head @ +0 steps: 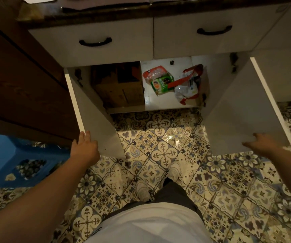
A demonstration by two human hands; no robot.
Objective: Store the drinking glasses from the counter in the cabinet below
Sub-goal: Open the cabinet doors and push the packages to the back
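The white cabinet [169,104] under the dark counter [106,13] stands with both doors swung wide open. My left hand [85,146] grips the outer edge of the left door [92,109]. My right hand [262,141] rests with fingers spread against the lower edge of the right door [243,106]. Inside, a cardboard box [120,88] fills the left half. Red, white and green food packets [160,79] and a clear bag with red handles [188,85] lie on the white shelf at right. No drinking glasses are in view.
Two white drawers with black handles [95,42] [214,30] sit above the cabinet. A dark wooden unit [18,85] stands at left with a blue plastic stool [9,162] beside it. Patterned floor tiles [158,148] lie below, with my feet [158,181] close to the cabinet.
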